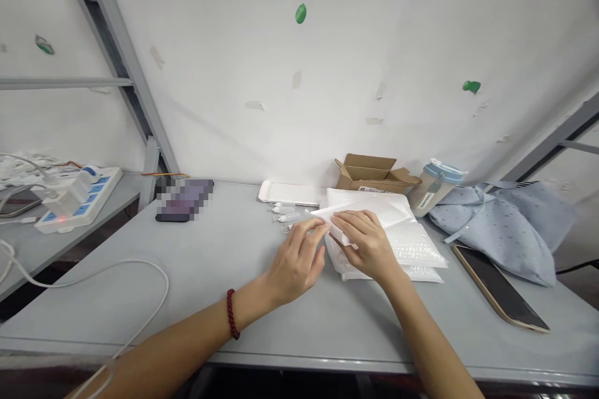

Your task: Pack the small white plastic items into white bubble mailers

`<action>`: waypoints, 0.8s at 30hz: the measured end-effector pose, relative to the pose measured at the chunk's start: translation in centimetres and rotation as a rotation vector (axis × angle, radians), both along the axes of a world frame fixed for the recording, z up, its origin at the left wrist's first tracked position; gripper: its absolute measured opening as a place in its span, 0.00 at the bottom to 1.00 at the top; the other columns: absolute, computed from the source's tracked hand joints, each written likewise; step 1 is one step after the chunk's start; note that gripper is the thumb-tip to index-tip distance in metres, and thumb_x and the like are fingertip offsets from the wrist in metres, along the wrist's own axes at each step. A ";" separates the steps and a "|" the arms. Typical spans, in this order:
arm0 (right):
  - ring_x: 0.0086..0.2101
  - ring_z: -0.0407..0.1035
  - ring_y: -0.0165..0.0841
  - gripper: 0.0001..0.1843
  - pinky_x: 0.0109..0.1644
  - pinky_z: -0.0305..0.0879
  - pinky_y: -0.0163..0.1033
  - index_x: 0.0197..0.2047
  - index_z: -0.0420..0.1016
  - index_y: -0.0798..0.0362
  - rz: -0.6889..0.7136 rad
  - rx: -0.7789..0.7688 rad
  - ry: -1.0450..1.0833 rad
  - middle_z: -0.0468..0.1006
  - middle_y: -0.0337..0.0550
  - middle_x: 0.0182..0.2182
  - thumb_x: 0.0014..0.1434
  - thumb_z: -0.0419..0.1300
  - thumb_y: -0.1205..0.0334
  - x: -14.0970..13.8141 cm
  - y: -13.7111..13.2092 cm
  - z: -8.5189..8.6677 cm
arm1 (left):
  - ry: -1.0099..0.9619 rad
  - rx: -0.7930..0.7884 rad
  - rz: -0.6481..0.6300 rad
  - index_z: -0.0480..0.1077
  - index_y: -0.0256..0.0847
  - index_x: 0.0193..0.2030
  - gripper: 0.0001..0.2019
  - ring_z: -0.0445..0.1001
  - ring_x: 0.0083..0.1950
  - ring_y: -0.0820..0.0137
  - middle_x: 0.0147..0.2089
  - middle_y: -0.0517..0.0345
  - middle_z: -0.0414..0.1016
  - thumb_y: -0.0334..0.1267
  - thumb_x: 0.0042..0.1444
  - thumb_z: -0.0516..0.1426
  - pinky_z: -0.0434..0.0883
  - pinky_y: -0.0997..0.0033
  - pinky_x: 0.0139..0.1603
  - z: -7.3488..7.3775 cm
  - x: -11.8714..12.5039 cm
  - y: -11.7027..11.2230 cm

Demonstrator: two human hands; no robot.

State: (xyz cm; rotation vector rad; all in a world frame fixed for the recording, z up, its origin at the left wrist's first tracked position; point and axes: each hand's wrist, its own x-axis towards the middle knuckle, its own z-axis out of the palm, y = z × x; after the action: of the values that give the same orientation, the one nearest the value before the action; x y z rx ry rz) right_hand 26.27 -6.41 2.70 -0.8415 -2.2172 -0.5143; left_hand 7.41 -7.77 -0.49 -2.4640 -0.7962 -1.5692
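A thin white sheet (346, 204), whose kind I cannot make out, is between my two hands above a stack of white bubble mailers (418, 243). My left hand (297, 255), with a dark red bead bracelet at the wrist, pinches the sheet's left corner with its fingertips. My right hand (367, 242) is closed around the sheet's front part, its fingers bent over it; part of the sheet is hidden beneath them. Several small white pieces with thin loops (285, 215) lie just behind my left hand. A flat white box (290, 192) rests behind those pieces.
An opened cardboard box (369, 173) and a blue-lidded cup (435, 190) stand by the wall. Right of the mailers lie a blue cloth bag (505, 221) and a phone (500, 290). At left are a partly pixelated phone (182, 202), a white cable (140, 262) and a power strip (87, 202).
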 end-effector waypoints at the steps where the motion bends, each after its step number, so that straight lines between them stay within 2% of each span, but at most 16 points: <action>1: 0.44 0.69 0.39 0.16 0.45 0.62 0.47 0.43 0.71 0.54 0.010 0.014 0.000 0.76 0.50 0.44 0.53 0.51 0.73 0.0 0.0 0.0 | 0.023 0.011 0.009 0.55 0.36 0.62 0.24 0.65 0.58 0.58 0.55 0.39 0.65 0.26 0.58 0.50 0.70 0.54 0.54 0.1 0.0 0.0; 3: 0.44 0.70 0.39 0.09 0.44 0.63 0.47 0.32 0.69 0.52 0.035 0.065 -0.002 0.77 0.50 0.44 0.52 0.51 0.74 -0.1 0.1 -0.1 | 0.079 0.010 0.007 0.56 0.36 0.62 0.24 0.65 0.60 0.58 0.56 0.39 0.66 0.24 0.59 0.48 0.70 0.53 0.56 0.2 0.0 0.1; 5: 0.43 0.70 0.36 0.11 0.43 0.63 0.46 0.25 0.63 0.51 0.047 0.137 -0.004 0.77 0.47 0.42 0.53 0.50 0.75 -0.3 0.1 -0.2 | 0.126 0.013 -0.012 0.54 0.36 0.63 0.24 0.64 0.61 0.58 0.57 0.41 0.67 0.24 0.59 0.46 0.70 0.52 0.57 0.2 -0.1 0.3; 8: 0.40 0.71 0.32 0.12 0.43 0.63 0.42 0.25 0.61 0.50 0.038 0.218 0.005 0.79 0.43 0.37 0.56 0.51 0.75 -0.7 -0.1 -0.3 | 0.145 0.046 -0.029 0.55 0.35 0.63 0.23 0.68 0.59 0.61 0.55 0.43 0.70 0.24 0.61 0.44 0.71 0.54 0.56 0.3 -0.4 0.8; 12: 0.34 0.71 0.30 0.10 0.38 0.62 0.38 0.28 0.63 0.49 0.029 0.270 0.023 0.76 0.39 0.29 0.59 0.56 0.70 -1.7 -0.8 -0.4 | 0.110 -0.020 -0.035 0.64 0.37 0.55 0.17 0.75 0.48 0.65 0.45 0.47 0.77 0.26 0.62 0.44 0.75 0.62 0.48 0.3 -0.7 0.9; 14: 0.29 0.69 0.29 0.07 0.34 0.61 0.37 0.31 0.65 0.49 0.019 0.294 0.023 0.74 0.38 0.26 0.59 0.58 0.68 -2.1 -1.2 -0.2 | 0.091 -0.126 -0.053 0.69 0.38 0.48 0.15 0.76 0.39 0.68 0.37 0.51 0.78 0.28 0.63 0.44 0.74 0.67 0.40 0.4 -0.8 0.9; 16: 0.28 0.67 0.30 0.04 0.33 0.61 0.36 0.36 0.67 0.49 -0.031 0.349 0.061 0.73 0.39 0.26 0.59 0.59 0.67 -2.3 -1.4 0.1 | 0.028 -0.227 -0.065 0.70 0.39 0.44 0.13 0.74 0.34 0.69 0.34 0.53 0.77 0.30 0.63 0.45 0.71 0.70 0.36 0.7 -0.8 1.2; 18: 0.32 0.68 0.32 0.09 0.37 0.62 0.39 0.43 0.68 0.48 -0.143 0.426 0.153 0.74 0.42 0.31 0.58 0.60 0.68 -2.0 -1.5 0.5 | -0.072 -0.343 -0.038 0.71 0.39 0.40 0.11 0.72 0.33 0.70 0.33 0.54 0.76 0.34 0.63 0.47 0.69 0.71 0.35 1.6 -0.7 1.8; 21: 0.40 0.69 0.38 0.15 0.44 0.62 0.45 0.48 0.68 0.46 -0.322 0.489 0.281 0.73 0.46 0.38 0.58 0.59 0.69 -0.9 -1.0 1.0 | -0.248 -0.596 -0.021 0.70 0.38 0.32 0.10 0.68 0.30 0.72 0.28 0.58 0.72 0.38 0.60 0.51 0.65 0.73 0.32 3.7 0.1 3.4; 24: 0.43 0.67 0.41 0.13 0.47 0.61 0.48 0.48 0.69 0.46 -0.402 0.444 0.317 0.72 0.48 0.41 0.60 0.56 0.67 1.0 0.0 1.1 | -0.402 -0.913 -0.183 0.68 0.37 0.27 0.10 0.64 0.26 0.75 0.24 0.62 0.68 0.40 0.55 0.55 0.62 0.75 0.29 5.4 1.8 5.3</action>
State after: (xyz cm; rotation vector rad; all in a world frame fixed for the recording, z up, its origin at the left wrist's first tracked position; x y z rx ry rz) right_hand 27.23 -6.39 3.77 -1.0417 -1.5650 -0.9499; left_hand 9.18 -2.46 4.96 -2.8531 -1.7121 -2.1607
